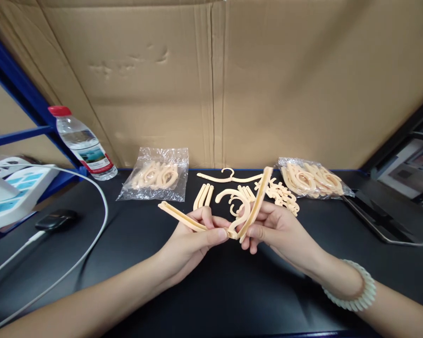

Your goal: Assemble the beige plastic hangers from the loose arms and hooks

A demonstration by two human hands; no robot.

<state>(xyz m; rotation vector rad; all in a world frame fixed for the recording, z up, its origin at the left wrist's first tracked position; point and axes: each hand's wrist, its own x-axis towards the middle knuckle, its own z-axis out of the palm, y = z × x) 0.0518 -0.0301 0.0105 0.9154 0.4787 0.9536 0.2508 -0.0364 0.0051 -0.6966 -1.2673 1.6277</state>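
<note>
A beige plastic folding hanger (245,211) is held up between my two hands, its hook curving up and to the left. My left hand (199,234) pinches it near the centre joint, with one arm sticking out to the upper left. Closed on the other arm, which points steeply up, is my right hand (271,230). Behind them lie several loose hanger arms (203,195) and a pile of loose hooks (282,195). At the back rests an opened-out hanger (229,177). Whether the joint is fully seated cannot be seen.
Clear plastic bags of hanger parts lie at back left (157,176) and back right (310,178). A water bottle (86,145), a white power strip (24,190), a black device (56,219) and its white cable are on the left. A dark tablet (380,218) lies right.
</note>
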